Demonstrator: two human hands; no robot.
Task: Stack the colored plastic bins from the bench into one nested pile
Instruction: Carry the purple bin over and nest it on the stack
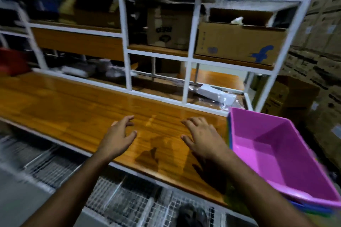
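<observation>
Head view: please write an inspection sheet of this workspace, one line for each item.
Surface: wooden bench, glossy, bare under the hands.
Job's things: pink bin on top of a nested pile at the bench's right end; blue and green rims show below it. A red thing at far left, too blurred to tell.
Clutter: plastic packets behind the white frame.
Grippers: left hand and right hand open, holding nothing.
Cables: nothing seen.
Surroundings: white shelving with cardboard boxes; wire racks below.

Pink-topped nested bins [287, 156] at bench's [73, 108] right end
</observation>
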